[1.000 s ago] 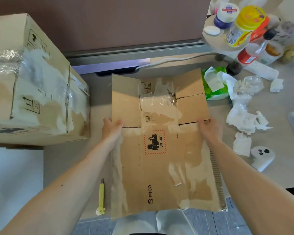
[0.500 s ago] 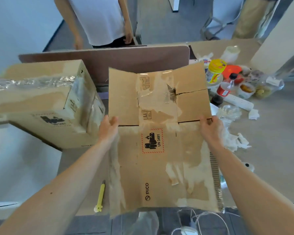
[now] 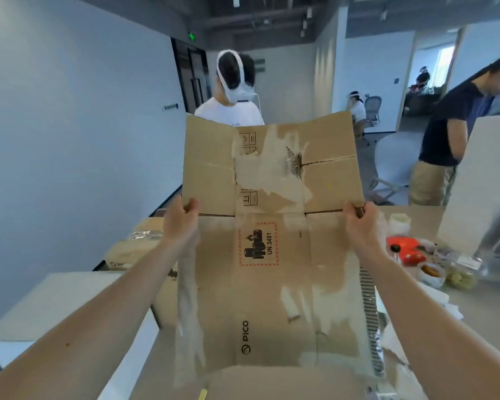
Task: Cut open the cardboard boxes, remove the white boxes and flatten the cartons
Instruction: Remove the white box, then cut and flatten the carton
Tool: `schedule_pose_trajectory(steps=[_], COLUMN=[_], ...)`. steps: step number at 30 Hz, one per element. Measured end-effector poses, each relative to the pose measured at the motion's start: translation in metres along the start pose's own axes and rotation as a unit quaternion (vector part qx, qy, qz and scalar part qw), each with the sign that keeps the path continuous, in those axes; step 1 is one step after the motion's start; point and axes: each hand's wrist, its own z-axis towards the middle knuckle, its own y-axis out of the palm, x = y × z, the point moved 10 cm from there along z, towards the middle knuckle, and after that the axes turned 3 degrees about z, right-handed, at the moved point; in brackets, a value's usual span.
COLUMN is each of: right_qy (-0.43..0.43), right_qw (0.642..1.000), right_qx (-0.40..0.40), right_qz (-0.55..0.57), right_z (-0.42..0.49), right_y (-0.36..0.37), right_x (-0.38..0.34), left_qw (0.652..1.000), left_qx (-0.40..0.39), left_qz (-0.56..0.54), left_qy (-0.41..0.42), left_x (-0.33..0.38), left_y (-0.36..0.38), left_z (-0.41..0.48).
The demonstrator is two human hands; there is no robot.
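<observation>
1. Lifted since before, the flattened carton hangs upright above the worktop.
2. My left grip and right grip clasp its sides.
3. Flattened, I judge; next, lay it aside.

Showed a beige desk, viewed from above. Carried a red-lidded container toward its right side. Just behind the red-lidded container, held a small white tub. Just in front of that container and slightly right, had a small bowl of brown food, with a clear bag of yellow-green pieces beside the bowl. Nearer the viewer than the container, bore crumpled white paper. Well to the container's left, supported a taped cardboard box. Far nearer and left of the container, at the bottom edge, showed only the tip of a yellow tool.
</observation>
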Motion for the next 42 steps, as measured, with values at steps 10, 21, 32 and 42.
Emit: schedule_pose_trajectory(steps=[10,21,32,42], right_qy=[-0.108,-0.205,-0.230,-0.234], right_qw=[0.986,0.937,0.863,0.809], right_qx=[-0.079,-0.231,-0.392,-0.487], right_qz=[0.101,0.165,0.219,0.229], right_z=[-0.035,-0.213,-0.484,-0.652], right_y=[0.094,0.335,0.575,0.726], right_x=[-0.201,-0.409,-0.545,-0.588], left_qw=[0.990,0.943,0.868,0.817], left_qx=[0.136,0.332,0.486,0.544], left_qz=[-0.038,-0.003,0.064,0.114], left_qy=[0.020,-0.026,-0.079,-0.149], left_x=[0.040,-0.067,-0.205,-0.316], left_y=[-0.236,-0.556,-0.835,-0.960], left_z=[0.029,-0.006,-0.095,-0.135])
